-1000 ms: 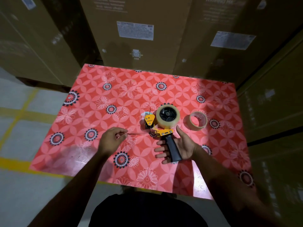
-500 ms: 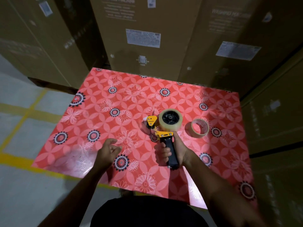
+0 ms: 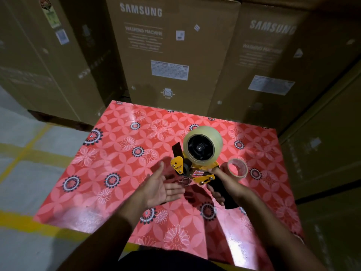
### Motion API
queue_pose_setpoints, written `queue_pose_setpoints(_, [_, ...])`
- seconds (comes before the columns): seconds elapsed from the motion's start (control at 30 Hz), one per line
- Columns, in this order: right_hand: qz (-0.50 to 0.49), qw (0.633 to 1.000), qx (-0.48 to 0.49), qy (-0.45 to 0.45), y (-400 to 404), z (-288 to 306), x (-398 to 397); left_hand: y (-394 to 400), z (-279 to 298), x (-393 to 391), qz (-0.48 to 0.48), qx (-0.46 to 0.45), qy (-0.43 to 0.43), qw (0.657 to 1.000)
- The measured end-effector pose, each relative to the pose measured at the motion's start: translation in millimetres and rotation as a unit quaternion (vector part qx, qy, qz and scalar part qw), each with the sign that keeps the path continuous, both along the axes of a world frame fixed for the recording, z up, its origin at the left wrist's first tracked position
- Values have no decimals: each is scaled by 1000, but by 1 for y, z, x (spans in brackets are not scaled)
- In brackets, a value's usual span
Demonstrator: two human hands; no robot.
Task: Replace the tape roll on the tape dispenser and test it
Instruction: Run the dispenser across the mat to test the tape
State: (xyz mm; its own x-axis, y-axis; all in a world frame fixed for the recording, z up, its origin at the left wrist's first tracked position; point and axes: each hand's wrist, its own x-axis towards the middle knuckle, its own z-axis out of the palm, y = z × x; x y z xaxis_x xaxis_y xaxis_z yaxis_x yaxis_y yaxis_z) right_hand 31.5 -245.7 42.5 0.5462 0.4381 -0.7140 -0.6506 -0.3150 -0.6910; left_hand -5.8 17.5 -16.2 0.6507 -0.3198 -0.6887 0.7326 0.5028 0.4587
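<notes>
Clamping the glossy round-rolled tape dispenser [image 3: 197,163], the right hand's [image 3: 224,184] grip; left hand [image 3: 160,188] splayed.

I judge this a warehouse or goods storeroom. Tall brown cardboard cartons [image 3: 172,55] stand packed close behind and to the right of the table [image 3: 117,173], two printed "SAMSUNG" and "WASHING MACHINE", each bearing a white shipping label [image 3: 169,69]. The floor [image 3: 23,173] is bare grey concrete marked with yellow painted lines [image 3: 19,222]. The table carries a red floral plastic cover
</notes>
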Motion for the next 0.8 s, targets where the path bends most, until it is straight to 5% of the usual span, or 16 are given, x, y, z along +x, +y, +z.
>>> queue_pose_setpoints(0.4, [46, 998, 9, -46, 6, 17, -13, 5, 4, -7, 67, -26, 13, 997])
queue_pose_setpoints(0.8, [59, 998, 14, -29, 7, 5, -19, 36, 6, -2, 12, 132, -21, 991])
